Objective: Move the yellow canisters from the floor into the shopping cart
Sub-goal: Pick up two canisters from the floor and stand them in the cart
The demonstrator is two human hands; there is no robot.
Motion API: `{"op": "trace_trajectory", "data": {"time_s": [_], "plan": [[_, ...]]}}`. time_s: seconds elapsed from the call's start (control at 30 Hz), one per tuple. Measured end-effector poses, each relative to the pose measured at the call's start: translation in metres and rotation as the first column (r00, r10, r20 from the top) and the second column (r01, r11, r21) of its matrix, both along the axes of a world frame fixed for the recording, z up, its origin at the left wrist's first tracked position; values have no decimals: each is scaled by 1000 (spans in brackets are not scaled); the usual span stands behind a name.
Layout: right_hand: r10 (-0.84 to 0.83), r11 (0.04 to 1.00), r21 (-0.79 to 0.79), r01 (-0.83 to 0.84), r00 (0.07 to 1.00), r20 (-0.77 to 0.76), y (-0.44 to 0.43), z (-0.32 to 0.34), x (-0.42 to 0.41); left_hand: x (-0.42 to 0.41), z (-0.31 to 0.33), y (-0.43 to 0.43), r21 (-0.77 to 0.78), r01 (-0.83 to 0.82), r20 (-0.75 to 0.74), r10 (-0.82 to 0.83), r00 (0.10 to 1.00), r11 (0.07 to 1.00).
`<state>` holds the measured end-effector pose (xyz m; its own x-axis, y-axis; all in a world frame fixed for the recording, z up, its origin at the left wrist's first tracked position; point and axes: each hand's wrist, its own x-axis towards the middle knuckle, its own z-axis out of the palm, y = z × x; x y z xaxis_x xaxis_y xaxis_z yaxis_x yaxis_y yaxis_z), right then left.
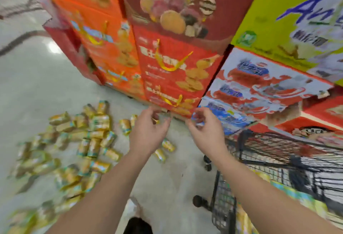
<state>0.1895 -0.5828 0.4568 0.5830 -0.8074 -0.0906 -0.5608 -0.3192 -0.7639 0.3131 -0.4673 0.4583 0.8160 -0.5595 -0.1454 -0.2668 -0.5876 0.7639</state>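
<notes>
Dozens of yellow canisters lie on their sides across the floor, heaped toward its left side, their long axes pointing every which way. A few strays lie nearer the foot of the stacked cartons. Both bare arms reach forward, the left hand and right hand level and near each other, backs up, fingers loosely curled, neither holding anything. The shopping cart stands at right, its far end cut off by the frame. Motion blur smears every label, and yellow shapes inside the basket cannot be identified.
</notes>
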Motion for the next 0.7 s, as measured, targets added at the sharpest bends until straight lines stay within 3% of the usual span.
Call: {"op": "trace_trajectory", "data": {"time_s": [0.13,0.27,0.37,0.5,0.7], "plan": [[48,998,51,-45,996,-71,42,-50,77,74,-43,56,69,-4,4,4,1000,998],[32,995,100,-17,988,-151,57,-134,105,113,-126,86,225,28,-54,-17,998,974],[47,993,115,-18,964,-263,53,-223,103,118,-217,95,313,91,-173,-38,984,945],[101,983,182,-6,848,-520,40,-361,84,102,-353,94,418,174,-362,-12,932,892],[230,972,194,-130,685,-692,-9,-568,91,76,-570,45,455,167,-495,93,864,875]]}}
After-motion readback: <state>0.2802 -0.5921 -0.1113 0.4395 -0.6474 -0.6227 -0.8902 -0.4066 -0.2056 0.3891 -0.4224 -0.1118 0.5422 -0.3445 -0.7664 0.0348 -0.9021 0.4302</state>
